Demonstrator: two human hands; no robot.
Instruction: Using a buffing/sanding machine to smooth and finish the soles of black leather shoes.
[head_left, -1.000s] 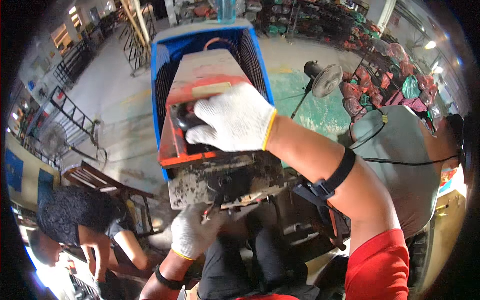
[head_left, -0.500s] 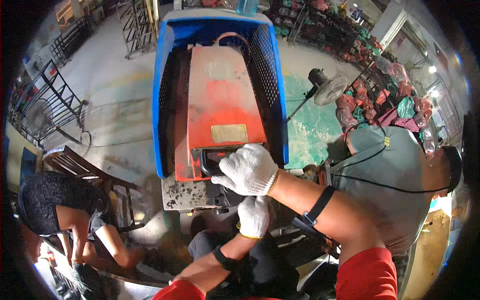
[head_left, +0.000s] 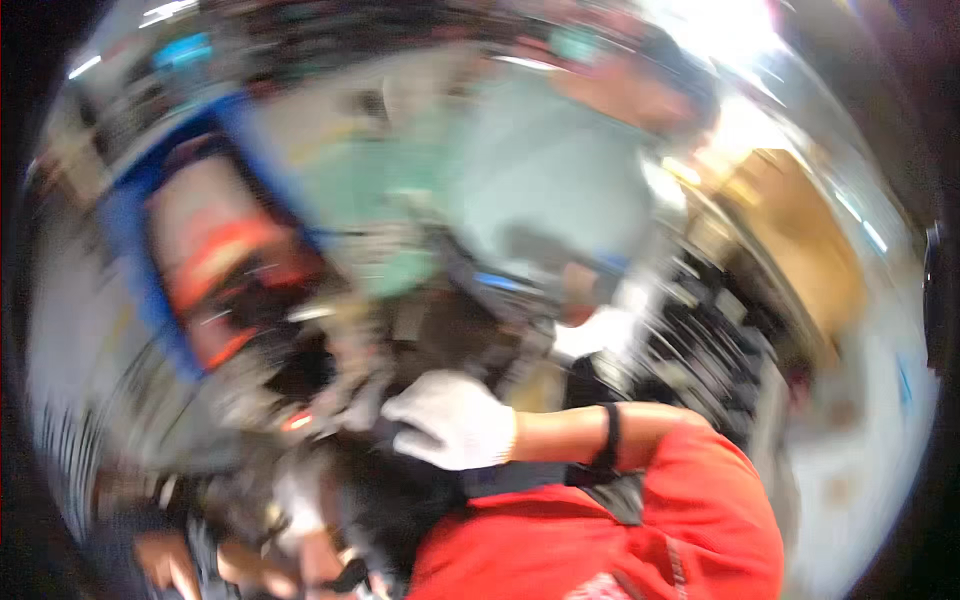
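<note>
Strong motion smears the whole head view. My right hand wears a white knitted glove and sits in front of my red shirt. Its fingers look bent, but blur hides whether anything is in them. Lower and to the left, my left hand is a pale gloved smear, its fingers indistinct. The red and grey machine cover stands to the upper left, inside the blue perforated crate. Both hands are apart from the cover. Dark, unclear machine parts lie between them and it.
A person in a grey-green shirt is close by at the upper middle. To the right are a dark ribbed stack and a yellow-brown panel. Blurred bare arms show at the lower left.
The view has swung right, so the crate and machine now appear farther left. My right hand has come off the machine's black handle and drawn back near my body.
</note>
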